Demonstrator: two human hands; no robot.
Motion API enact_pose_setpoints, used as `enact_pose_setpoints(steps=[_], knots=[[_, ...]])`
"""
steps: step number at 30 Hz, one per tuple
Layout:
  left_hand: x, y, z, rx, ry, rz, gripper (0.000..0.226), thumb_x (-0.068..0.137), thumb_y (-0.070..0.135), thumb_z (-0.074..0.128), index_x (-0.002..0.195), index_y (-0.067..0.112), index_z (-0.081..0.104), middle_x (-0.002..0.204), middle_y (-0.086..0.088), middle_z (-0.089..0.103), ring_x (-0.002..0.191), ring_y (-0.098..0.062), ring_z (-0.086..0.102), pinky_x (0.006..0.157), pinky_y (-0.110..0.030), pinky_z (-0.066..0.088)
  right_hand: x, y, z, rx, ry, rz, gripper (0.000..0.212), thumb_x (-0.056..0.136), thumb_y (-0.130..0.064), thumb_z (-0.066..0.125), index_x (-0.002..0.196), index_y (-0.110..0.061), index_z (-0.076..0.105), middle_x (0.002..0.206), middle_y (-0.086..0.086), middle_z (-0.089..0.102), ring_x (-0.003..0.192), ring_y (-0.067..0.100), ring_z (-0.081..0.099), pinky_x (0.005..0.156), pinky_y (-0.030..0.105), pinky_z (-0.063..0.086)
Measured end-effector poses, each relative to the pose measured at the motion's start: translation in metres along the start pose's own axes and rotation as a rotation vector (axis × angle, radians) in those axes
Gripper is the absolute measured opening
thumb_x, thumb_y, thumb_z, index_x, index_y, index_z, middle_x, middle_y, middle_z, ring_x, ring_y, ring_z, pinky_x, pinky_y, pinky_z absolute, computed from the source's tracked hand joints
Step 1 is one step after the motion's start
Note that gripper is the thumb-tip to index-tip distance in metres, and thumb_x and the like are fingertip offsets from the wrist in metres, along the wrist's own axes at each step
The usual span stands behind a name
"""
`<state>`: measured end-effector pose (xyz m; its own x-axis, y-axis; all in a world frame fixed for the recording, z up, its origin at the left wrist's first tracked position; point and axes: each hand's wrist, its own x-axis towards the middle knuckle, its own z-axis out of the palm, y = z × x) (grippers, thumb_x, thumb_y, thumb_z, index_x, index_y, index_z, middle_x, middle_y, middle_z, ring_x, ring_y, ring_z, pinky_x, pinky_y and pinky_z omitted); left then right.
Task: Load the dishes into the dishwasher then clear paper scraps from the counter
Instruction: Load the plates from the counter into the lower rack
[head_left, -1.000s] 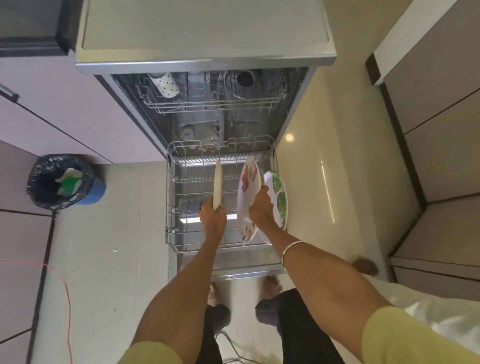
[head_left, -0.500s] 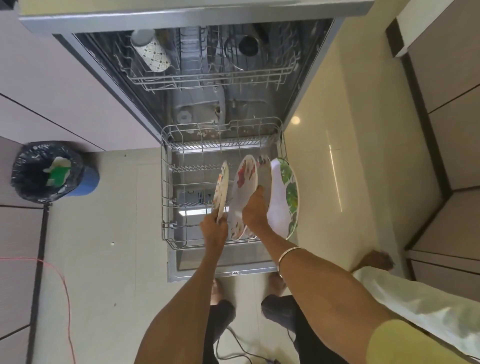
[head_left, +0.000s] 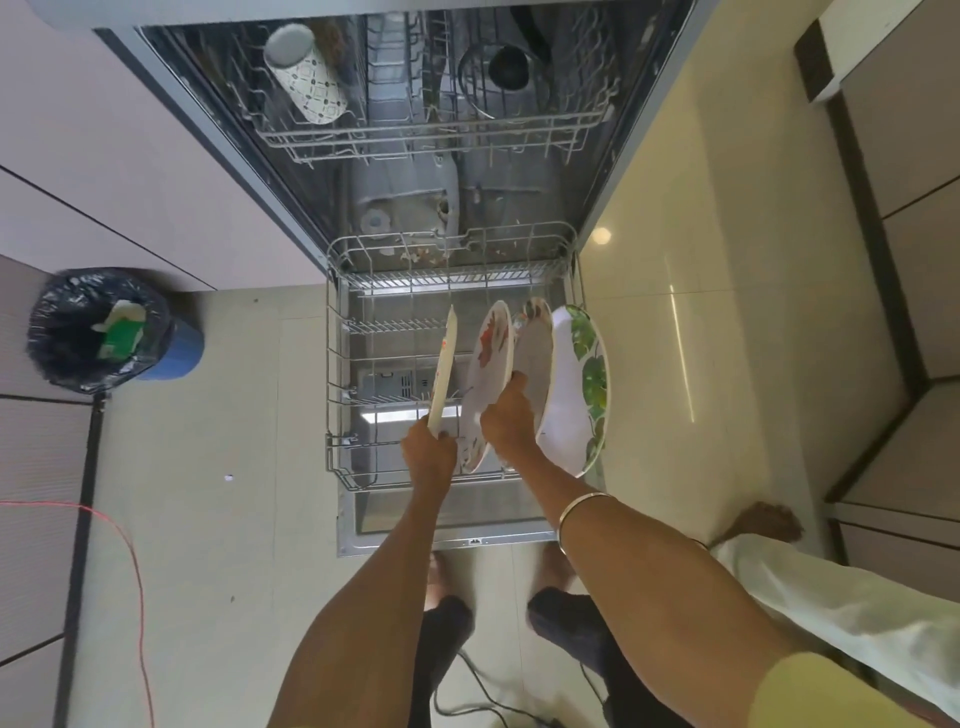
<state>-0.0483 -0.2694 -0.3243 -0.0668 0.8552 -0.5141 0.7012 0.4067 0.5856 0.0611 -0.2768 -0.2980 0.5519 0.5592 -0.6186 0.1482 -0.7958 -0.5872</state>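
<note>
The dishwasher stands open with its lower wire rack (head_left: 337, 364) pulled out over the door. My left hand (head_left: 428, 457) grips the lower rim of a thin white plate (head_left: 444, 371) held on edge over the rack. My right hand (head_left: 509, 418) holds a fan of plates: a white plate with a red pattern (head_left: 488, 374), a greyish plate (head_left: 535, 353) behind it, and a large white plate with green leaves (head_left: 576, 389) at the right. In the upper rack (head_left: 426, 135) lie a patterned white cup (head_left: 306, 75) and a dark round pot (head_left: 509, 65).
A blue bin with a black liner (head_left: 98, 327), holding rubbish, stands on the floor at left. A red cable (head_left: 132, 561) runs over the tiles. Cabinets (head_left: 914, 260) line the right side. Another person's foot (head_left: 769, 522) and white clothing (head_left: 852, 613) are at right.
The view has moved closer to the dishwasher. The left hand's plate turned back near edge-on, and the plates in the right hand fanned apart, showing a third one.
</note>
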Motion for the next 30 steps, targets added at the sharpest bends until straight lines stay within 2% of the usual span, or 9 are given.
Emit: enact_pose_setpoints(steps=[2,5,9,13,21,25,30], knots=[[-0.005,0.0,-0.005,0.026,0.012,0.051,0.033,0.085,0.001,0.069,0.117,-0.005,0.064,0.101,-0.018,0.069,0.091,-0.032,0.067,0.081,-0.038,0.056,-0.001,0.001,-0.002,-0.006,-0.012,0.021,0.054,0.091,-0.013,0.063,0.136,-0.012,0.032,0.125,0.013,0.054,0.116,0.033,0.056,0.096,0.048,0.053],[-0.009,-0.004,-0.011,0.049,-0.003,0.1,0.034,0.083,0.002,0.072,0.116,-0.002,0.065,0.102,-0.016,0.07,0.09,-0.029,0.067,0.081,-0.035,0.055,-0.007,0.001,-0.008,0.012,-0.024,0.005,0.06,0.087,-0.011,0.067,0.136,-0.013,0.032,0.124,0.011,0.053,0.117,0.031,0.055,0.096,0.047,0.054],[-0.015,-0.004,-0.016,0.033,-0.018,0.073,0.034,0.084,0.006,0.073,0.116,0.0,0.065,0.104,-0.015,0.07,0.095,-0.032,0.068,0.087,-0.044,0.057,-0.016,0.001,-0.014,-0.008,-0.049,-0.014,0.067,0.085,-0.014,0.069,0.138,-0.012,0.028,0.127,0.013,0.051,0.119,0.032,0.053,0.097,0.046,0.053],[-0.025,0.004,-0.019,0.03,-0.024,0.057,0.041,0.082,0.004,0.073,0.122,-0.001,0.062,0.109,-0.014,0.068,0.097,-0.031,0.067,0.086,-0.041,0.056,-0.022,-0.003,-0.02,0.006,-0.038,-0.015,0.069,0.086,-0.017,0.069,0.14,-0.014,0.027,0.129,0.013,0.05,0.12,0.032,0.052,0.099,0.046,0.052],[-0.043,0.015,-0.032,0.053,-0.035,0.06,0.058,0.081,-0.002,0.071,0.134,0.005,0.05,0.123,-0.014,0.063,0.105,-0.033,0.064,0.085,-0.041,0.056,-0.045,-0.009,-0.031,-0.033,-0.022,-0.04,0.065,0.088,-0.019,0.067,0.141,-0.014,0.03,0.132,0.012,0.05,0.122,0.032,0.052,0.102,0.047,0.049],[-0.047,0.009,-0.042,0.086,-0.063,0.078,0.06,0.077,-0.007,0.072,0.131,0.005,0.051,0.119,-0.015,0.064,0.105,-0.036,0.064,0.083,-0.041,0.056,-0.061,-0.006,-0.035,-0.064,0.028,-0.079,0.05,0.093,-0.018,0.061,0.137,-0.009,0.039,0.131,0.014,0.054,0.122,0.033,0.054,0.102,0.043,0.047],[-0.057,-0.013,-0.058,0.168,-0.093,0.103,0.056,0.077,-0.009,0.072,0.128,0.001,0.051,0.116,-0.018,0.063,0.11,-0.037,0.062,0.087,-0.044,0.054,-0.082,0.006,-0.036,-0.106,0.035,-0.08,0.047,0.096,-0.026,0.059,0.135,-0.004,0.045,0.132,0.017,0.054,0.122,0.033,0.054,0.103,0.038,0.043]])
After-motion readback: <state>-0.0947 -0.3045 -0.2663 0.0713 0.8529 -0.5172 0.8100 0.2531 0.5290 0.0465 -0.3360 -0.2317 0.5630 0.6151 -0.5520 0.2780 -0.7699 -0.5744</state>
